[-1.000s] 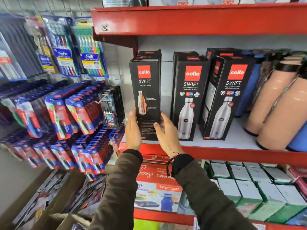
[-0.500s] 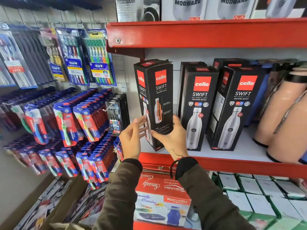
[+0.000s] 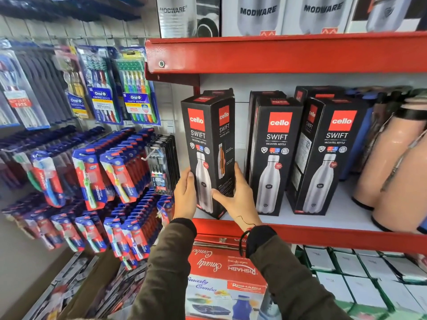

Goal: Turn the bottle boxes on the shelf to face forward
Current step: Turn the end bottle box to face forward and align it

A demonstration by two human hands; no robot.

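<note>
Both hands, left hand (image 3: 184, 197) and right hand (image 3: 238, 199), clamp the box (image 3: 208, 146) between them, angling its bottle picture forward.

head view — close, facing the shelf (image 3: 300, 232)

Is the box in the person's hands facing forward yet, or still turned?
Still turned, partly. The held box shows its front panel and a side panel, one corner towards the camera, unlike the middle box, gripped by left hand and right hand.
</note>
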